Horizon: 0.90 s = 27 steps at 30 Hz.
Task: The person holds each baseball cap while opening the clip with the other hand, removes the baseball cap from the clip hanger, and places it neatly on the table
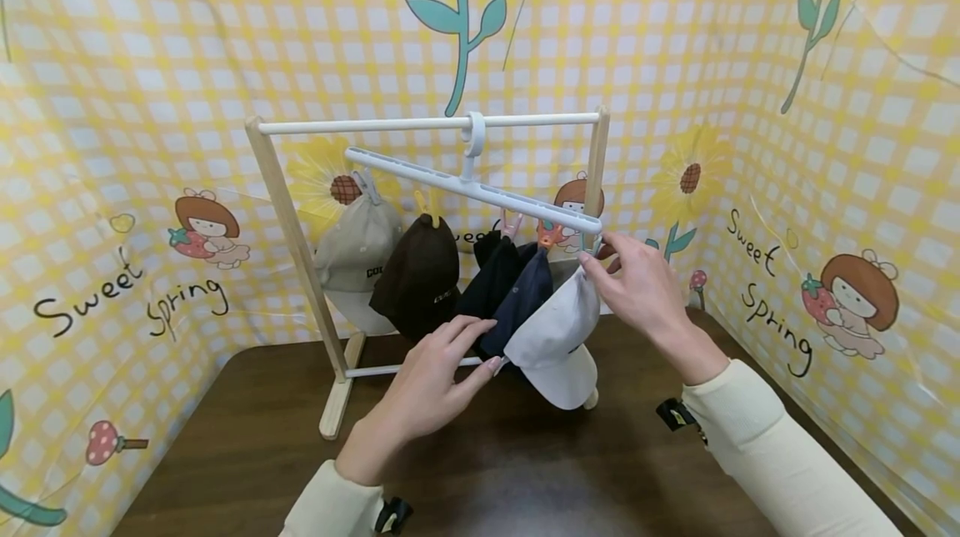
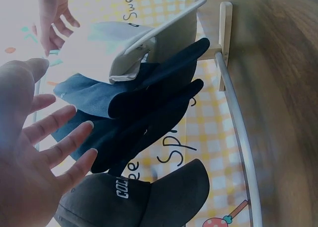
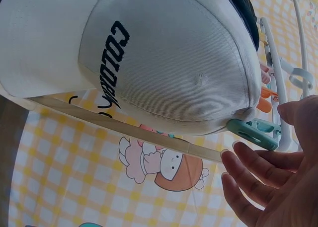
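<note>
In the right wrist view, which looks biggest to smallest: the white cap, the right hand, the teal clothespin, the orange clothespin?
Largest to smallest, as they look there:
1. White cap
2. Right hand, cut off by the picture's edge
3. Teal clothespin
4. Orange clothespin, partly hidden

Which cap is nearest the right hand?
The white cap, on a teal clip at the low end of the hanger. The right hand is beside that clip; the navy cap, black cap, brown cap and beige cap hang farther away.
</note>
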Available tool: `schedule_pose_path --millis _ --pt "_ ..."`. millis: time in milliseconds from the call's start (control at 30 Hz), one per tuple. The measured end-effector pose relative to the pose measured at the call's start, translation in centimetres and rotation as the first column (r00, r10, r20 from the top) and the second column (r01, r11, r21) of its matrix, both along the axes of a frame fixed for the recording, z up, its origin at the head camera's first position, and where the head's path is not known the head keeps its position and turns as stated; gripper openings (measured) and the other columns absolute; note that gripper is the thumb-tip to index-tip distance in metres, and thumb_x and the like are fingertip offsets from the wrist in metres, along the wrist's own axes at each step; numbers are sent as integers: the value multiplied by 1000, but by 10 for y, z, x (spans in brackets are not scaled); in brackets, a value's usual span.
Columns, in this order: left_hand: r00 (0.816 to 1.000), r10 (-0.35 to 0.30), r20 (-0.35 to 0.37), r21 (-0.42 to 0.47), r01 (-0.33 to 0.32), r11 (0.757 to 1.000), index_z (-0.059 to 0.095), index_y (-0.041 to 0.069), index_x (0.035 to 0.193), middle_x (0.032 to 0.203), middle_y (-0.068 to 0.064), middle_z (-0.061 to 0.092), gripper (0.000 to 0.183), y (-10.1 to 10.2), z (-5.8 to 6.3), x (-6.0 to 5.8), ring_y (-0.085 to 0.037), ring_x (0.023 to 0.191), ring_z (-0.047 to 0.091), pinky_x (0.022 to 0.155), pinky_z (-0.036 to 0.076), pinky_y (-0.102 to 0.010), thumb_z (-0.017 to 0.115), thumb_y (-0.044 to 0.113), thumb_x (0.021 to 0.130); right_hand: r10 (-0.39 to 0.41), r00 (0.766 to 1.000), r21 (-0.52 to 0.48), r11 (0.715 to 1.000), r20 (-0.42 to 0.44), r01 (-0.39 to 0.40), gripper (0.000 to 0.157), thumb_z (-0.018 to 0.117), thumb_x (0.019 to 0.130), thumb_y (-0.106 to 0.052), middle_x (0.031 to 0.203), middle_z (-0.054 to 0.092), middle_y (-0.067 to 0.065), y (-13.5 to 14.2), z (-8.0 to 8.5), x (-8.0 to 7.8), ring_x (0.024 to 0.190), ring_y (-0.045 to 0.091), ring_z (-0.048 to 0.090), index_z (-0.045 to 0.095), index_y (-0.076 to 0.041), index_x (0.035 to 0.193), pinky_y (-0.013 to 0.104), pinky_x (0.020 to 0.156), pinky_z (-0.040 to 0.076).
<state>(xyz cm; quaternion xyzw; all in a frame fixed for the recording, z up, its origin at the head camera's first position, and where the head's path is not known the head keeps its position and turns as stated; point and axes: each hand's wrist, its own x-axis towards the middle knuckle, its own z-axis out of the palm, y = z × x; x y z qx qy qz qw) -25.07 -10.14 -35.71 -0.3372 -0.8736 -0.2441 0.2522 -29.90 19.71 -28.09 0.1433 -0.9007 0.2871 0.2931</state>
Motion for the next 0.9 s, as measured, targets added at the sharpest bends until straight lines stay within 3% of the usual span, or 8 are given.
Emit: schedule_pose_path --millis 267,533,900 --pt "999 -12 36 6 11 1000 61 15 141 131 3 62 45 3 -2 -1 -16 116 62 94 54 -40 66 37 101 -11 1000 7 1000 -17 11 36 64 100 -45 92 74 4 -1 1 0 80 21 71 70 -11 111 45 65 54" --pt "995 -19 102 2 18 1000 58 15 144 135 1 60 47 9 -3 -3 -16 121 60 99 52 -39 62 38 103 -11 1000 2 1000 -14 11 32 66 99 -45 84 75 4 0 3 0 77 22 71 70 -13 93 41 62 52" --pt "988 8 156 -23 -4 1000 55 14 147 140 2 58 52 15 -9 -5 -17 126 59 101 51 -41 64 39 102 4 1000 0 1000 -29 -4 35 67 99 -44 85 75 7 0 2 0 77 24 72 72 -9 95 44 66 55"
